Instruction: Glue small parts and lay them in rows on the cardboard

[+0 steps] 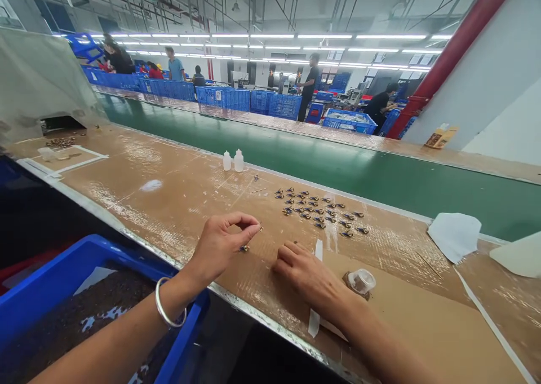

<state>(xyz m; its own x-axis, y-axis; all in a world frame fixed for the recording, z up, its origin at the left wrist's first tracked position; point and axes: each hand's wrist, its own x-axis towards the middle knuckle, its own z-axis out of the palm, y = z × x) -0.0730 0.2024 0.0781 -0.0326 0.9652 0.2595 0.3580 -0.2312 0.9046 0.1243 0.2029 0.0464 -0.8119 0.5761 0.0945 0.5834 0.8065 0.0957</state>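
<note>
My left hand (pixel 222 240) is raised a little over the brown-covered bench, thumb and forefinger pinched on a small shiny piece (pixel 261 228) too tiny to name. Just beneath that hand lies a small dark part with a gold-coloured end (pixel 244 248). My right hand (pixel 306 271) rests low on the bench with its fingers curled inward; whatever they hold, if anything, is hidden. Beyond it, several similar small dark-and-gold parts (pixel 321 210) are spread in loose rows. Beside my right forearm stands a small clear plastic cup (pixel 362 281).
Two white squeeze bottles (pixel 238 161) stand near the green conveyor belt (pixel 270 141). A blue crate (pixel 99 246) sits below the bench edge at left. A pile of small parts (pixel 61 142) lies far left. White sheets (pixel 455 234) lie at right. People work across the belt.
</note>
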